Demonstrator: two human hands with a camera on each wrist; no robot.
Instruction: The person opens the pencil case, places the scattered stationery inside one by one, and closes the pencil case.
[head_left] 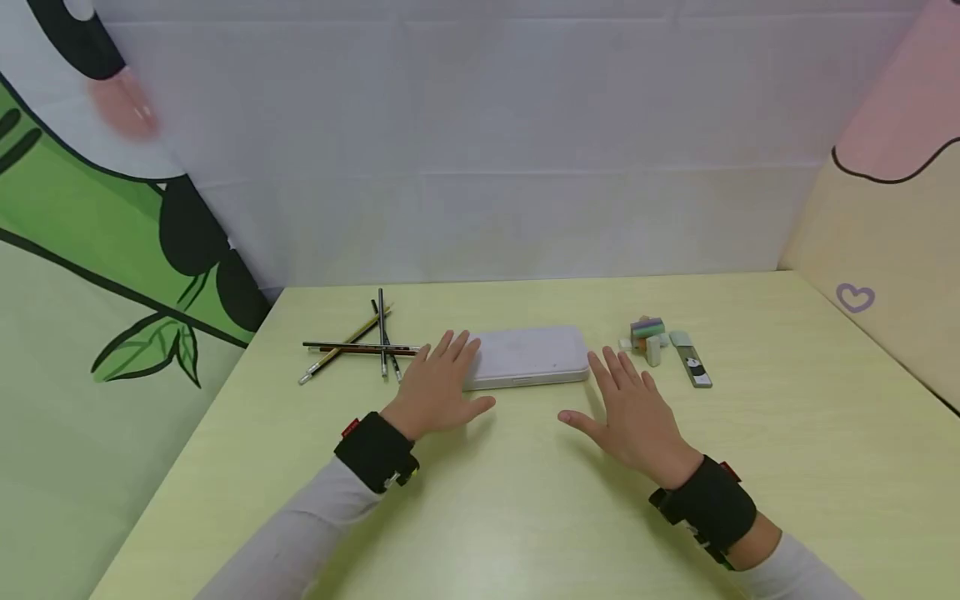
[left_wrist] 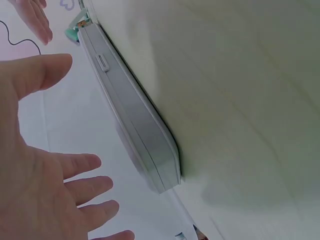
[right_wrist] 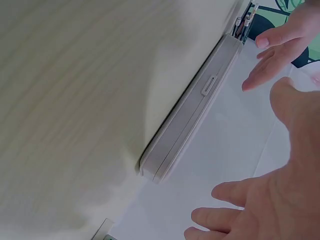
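A white pencil case (head_left: 528,354) lies closed on the table, its latch (left_wrist: 102,63) on the near long side. My left hand (head_left: 438,390) hovers at its left end with fingers extended and nothing held. Off the right end my right hand (head_left: 633,417) is spread, also holding nothing. Both wrist views show bare palms and a gap between the fingers and the case's sides. Several pencils (head_left: 352,346) lie crossed to the left of the case, some partly behind the left hand. Small erasers (head_left: 648,333) sit in a cluster at the right.
Beside the erasers lies a slim grey-green case (head_left: 692,360) with a dark picture, perhaps pencil leads. The pale wood table (head_left: 525,500) ends at a white cloth backdrop (head_left: 480,225). A printed panel (head_left: 885,275) stands along the right side.
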